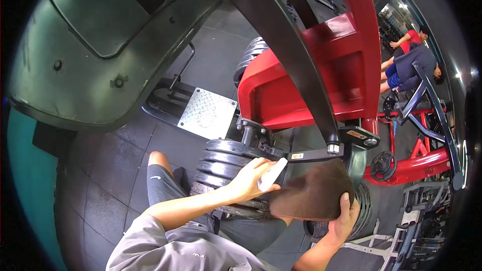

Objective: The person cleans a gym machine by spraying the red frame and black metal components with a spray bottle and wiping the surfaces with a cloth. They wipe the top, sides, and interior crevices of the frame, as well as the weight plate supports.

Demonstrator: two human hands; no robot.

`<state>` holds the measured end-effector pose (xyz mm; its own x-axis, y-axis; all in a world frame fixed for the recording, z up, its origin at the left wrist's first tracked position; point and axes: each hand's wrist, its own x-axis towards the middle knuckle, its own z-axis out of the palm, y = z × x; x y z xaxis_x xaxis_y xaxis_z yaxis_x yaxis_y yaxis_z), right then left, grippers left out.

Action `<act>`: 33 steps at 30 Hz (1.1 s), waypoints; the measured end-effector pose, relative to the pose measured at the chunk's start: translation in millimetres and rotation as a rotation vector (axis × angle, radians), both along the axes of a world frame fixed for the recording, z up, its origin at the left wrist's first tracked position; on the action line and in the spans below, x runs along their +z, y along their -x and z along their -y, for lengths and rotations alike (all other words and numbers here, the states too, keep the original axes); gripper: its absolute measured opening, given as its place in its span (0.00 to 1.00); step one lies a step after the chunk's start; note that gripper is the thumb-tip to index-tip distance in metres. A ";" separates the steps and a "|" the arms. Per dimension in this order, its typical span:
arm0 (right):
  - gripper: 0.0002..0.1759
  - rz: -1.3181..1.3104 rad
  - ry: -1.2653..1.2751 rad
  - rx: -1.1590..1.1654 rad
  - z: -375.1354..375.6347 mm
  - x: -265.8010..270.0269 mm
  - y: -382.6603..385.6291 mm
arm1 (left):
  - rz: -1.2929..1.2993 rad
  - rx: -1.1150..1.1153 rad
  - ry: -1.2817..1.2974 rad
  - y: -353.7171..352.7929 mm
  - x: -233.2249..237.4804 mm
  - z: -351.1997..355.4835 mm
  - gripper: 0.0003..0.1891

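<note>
My left hand is closed around a small white object, held just left of a brown cloth-like piece. The brown piece is partly blurred, with a flat face turned up. At its lower right edge, my right hand grips it, thumb on top and the other fingers mostly hidden. Under my left hand and forearm lies a stack of black weight plates on the machine. A dark metal arm of the machine ends just above the brown piece.
The red machine frame rises ahead, beside a silver tread plate. A large dark padded panel fills the upper left. Two people are at the far right, near another red machine. More plates stand beyond my right hand.
</note>
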<state>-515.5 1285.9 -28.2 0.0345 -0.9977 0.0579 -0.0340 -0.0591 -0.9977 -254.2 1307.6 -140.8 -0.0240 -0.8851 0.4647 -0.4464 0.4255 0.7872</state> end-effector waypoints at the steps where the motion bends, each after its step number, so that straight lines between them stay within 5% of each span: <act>1: 0.22 0.014 0.016 -0.025 1.2 0.0 -2.9 | -0.013 0.003 -0.014 1.1 -4.9 1.0 0.35; 21: 0.19 0.184 0.117 -0.149 18.4 9.6 -10.6 | 0.010 -0.100 -0.144 -15.7 -1.9 -4.1 0.33; 30: 0.20 0.189 0.087 -0.339 4.3 -36.2 23.5 | 0.029 -0.048 -0.163 -6.5 2.2 -4.4 0.29; 33: 0.19 0.215 -0.021 -0.356 -13.0 -48.6 28.7 | 0.033 -0.027 -0.298 -6.2 8.9 -8.4 0.37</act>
